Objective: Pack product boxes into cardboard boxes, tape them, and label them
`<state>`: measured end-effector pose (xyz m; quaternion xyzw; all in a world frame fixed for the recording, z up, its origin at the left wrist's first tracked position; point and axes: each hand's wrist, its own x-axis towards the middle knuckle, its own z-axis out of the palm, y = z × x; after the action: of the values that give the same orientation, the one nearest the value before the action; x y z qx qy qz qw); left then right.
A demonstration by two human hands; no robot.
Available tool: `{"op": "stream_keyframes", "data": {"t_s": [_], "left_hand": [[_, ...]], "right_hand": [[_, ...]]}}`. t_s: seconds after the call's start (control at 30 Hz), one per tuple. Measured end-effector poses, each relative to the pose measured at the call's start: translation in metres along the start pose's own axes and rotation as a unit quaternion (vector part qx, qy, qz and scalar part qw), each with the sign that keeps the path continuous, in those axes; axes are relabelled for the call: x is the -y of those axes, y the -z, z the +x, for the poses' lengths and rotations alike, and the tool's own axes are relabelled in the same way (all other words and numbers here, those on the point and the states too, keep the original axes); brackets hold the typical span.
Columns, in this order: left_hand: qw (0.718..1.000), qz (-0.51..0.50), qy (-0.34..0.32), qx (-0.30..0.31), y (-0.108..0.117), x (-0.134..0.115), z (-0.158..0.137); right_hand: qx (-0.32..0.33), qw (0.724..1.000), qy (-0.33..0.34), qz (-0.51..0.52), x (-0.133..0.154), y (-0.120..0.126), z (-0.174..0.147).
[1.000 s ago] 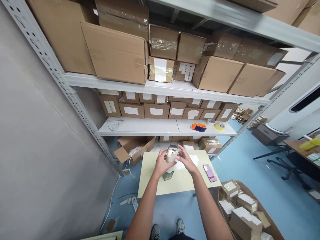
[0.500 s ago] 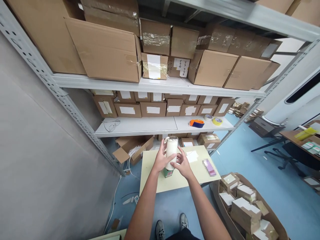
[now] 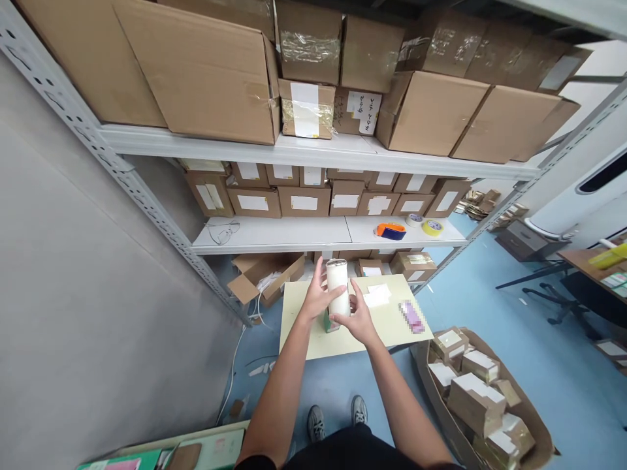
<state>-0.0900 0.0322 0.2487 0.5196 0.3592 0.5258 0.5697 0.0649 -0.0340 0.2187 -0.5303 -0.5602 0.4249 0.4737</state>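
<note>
A white cylindrical bottle (image 3: 337, 281) with a clear-looking top stands upright between my hands, above a pale yellow table. My left hand (image 3: 316, 299) wraps its left side, thumb across the front. On the lower right side, my right hand (image 3: 359, 320) grips it with thumb and curled fingers. Behind and below the bottle, a small green box (image 3: 330, 324) is on the table (image 3: 298, 336), mostly hidden. White paper (image 3: 377, 296) lies to the right of my hands, and a pixelated purple item (image 3: 411, 316) is farther right.
Metal shelving (image 3: 304, 156) full of cardboard boxes rises in front. Tape rolls (image 3: 432, 227) and an orange-and-blue item (image 3: 390, 230) sit on its middle shelf. A large carton (image 3: 421, 378) of small boxes stands at right. An open box (image 3: 245, 287) and cables (image 3: 230, 375) are at left.
The strap loop at the bottle's upper left no longer shows. Both hands still grip the bottle. My view has shifted, bringing green packages into the lower left.
</note>
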Motion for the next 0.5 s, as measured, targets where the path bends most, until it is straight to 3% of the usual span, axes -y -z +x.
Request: {"op": "stream_keyframes", "data": {"t_s": [0.1,0.23,0.4,0.5], "left_hand": [[0.999,0.011,0.011,-0.033,0.002,0.002,0.002],[0.999,-0.032,0.037,-0.013,0.005,0.005,0.007],[0.999,-0.002,0.034,-0.024,0.006,0.010,0.013],[0.999,-0.006,0.032,-0.025,0.008,0.014,0.017]], "right_hand": [[-0.042,0.997,0.000,-0.062,-0.004,-0.001,-0.001],[0.027,1.000,0.010,-0.012,-0.008,0.001,0.001],[-0.027,0.999,-0.004,-0.045,-0.013,0.004,0.006],[0.004,0.999,-0.011,-0.042,-0.016,0.003,0.008]]}}
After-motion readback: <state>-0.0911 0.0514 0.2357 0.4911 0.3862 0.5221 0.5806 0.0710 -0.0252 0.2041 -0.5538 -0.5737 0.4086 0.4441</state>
